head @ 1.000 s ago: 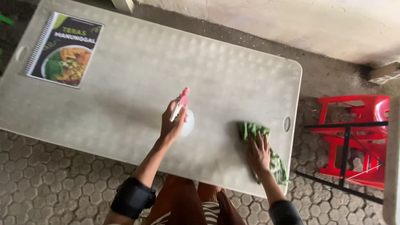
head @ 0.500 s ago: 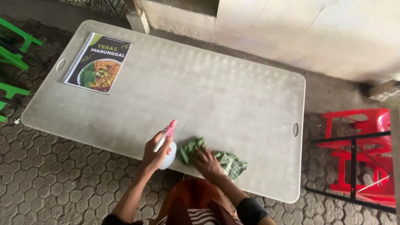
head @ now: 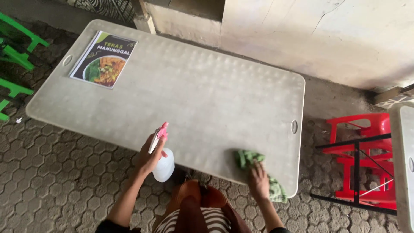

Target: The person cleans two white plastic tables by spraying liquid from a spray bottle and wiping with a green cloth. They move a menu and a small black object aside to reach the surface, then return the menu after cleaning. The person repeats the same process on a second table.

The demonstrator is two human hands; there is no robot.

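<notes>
Nearest, the left hand [head: 152,156] is gripping a clear spray bottle [head: 164,166] with a pink nozzle, fingers curled tight around its neck, at the table's [head: 207,99] near edge. Just right, the right hand [head: 258,180] is pressing flat, fingers spread, on a green cloth [head: 252,166] lying at the near right corner. Farther off, a menu booklet [head: 103,59] is lying at the far left corner, and a red chair [head: 364,142] is standing beside the table.

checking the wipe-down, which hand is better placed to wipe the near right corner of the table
Right. The right hand already presses the green cloth flat on the table near that corner. The left hand has its grip on the spray bottle, farther left.
</notes>
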